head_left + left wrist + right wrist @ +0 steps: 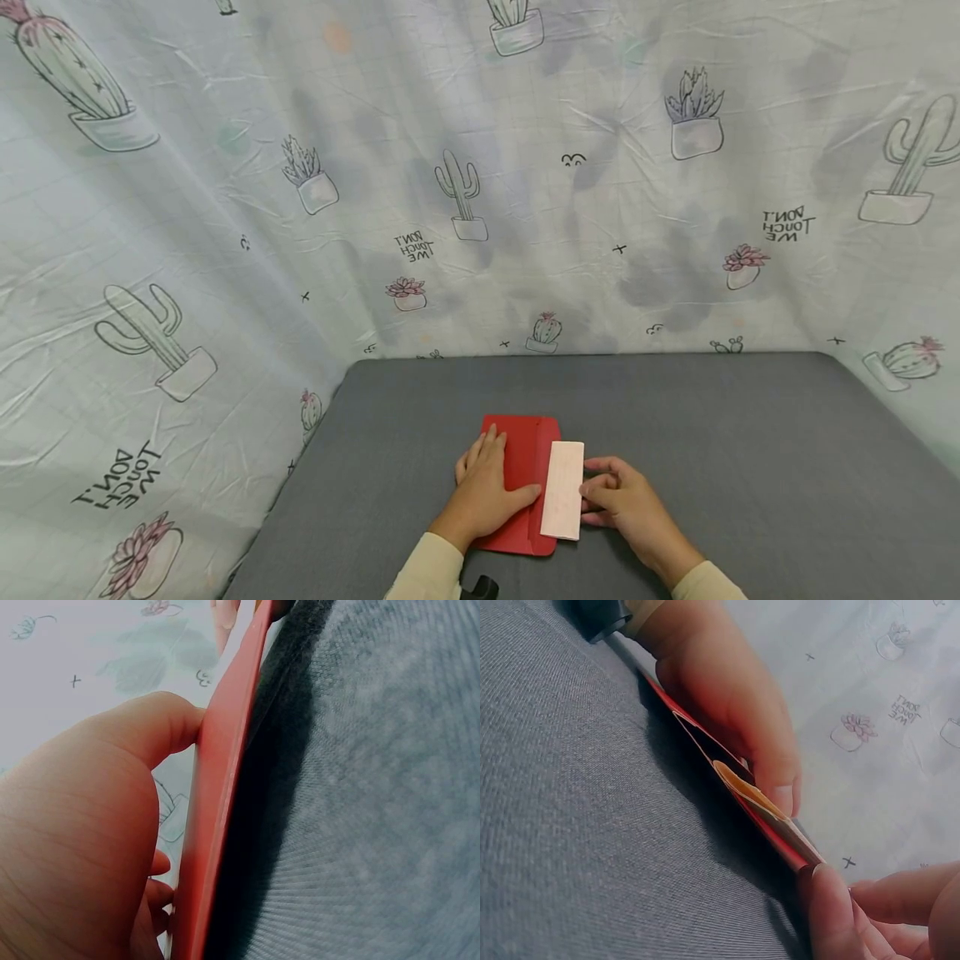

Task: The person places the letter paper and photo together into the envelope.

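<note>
A red envelope (521, 467) lies on the grey table, with its long side toward the right. My left hand (483, 492) rests on it; the fingers lie spread over the left part and the thumb (169, 724) presses near the right side. At the envelope's right edge is a pale pink folded paper (562, 492), overlapping the red flap. My right hand (622, 504) pinches this paper by its right edge between thumb and fingertips. In the right wrist view, a yellowish inner fold (739, 780) of the paper shows close to the left thumb.
The grey table (675, 417) has rounded far corners. Behind it and at the sides hangs a pale curtain (525, 208) printed with cacti. A black object (483, 587) sits by the left sleeve (431, 567) at the bottom of the head view.
</note>
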Demonstrator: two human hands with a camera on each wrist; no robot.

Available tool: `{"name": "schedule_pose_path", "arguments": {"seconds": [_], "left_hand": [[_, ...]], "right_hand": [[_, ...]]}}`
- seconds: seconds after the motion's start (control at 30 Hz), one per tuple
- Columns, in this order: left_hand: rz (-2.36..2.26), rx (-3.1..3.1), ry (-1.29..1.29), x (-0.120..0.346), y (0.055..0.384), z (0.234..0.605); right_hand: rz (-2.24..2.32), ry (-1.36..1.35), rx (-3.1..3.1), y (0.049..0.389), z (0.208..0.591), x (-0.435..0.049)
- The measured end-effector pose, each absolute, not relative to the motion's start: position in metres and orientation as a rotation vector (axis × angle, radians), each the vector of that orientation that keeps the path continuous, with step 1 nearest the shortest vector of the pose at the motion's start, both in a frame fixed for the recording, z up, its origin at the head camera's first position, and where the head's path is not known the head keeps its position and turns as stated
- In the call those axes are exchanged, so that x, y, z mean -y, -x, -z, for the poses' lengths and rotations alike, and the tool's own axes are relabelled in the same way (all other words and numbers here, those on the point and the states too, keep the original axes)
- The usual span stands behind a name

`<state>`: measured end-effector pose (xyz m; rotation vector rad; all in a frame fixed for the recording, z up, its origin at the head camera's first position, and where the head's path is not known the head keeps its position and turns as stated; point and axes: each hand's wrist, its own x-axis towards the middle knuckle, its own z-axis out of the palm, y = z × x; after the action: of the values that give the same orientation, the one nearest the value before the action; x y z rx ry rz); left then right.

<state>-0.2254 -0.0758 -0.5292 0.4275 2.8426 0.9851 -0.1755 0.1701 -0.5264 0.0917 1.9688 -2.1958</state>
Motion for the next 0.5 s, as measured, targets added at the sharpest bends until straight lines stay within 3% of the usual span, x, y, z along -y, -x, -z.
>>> {"name": "schedule_pose_path", "arguments": {"seconds": [0.5], "left_hand": [[-0.973, -2.853, -0.433, 0.0742, 0.2281, 0.5315]], "right_hand": [[2.162, -0.046, -1.947, 0.1780, 0.5286, -0.1759]]}}
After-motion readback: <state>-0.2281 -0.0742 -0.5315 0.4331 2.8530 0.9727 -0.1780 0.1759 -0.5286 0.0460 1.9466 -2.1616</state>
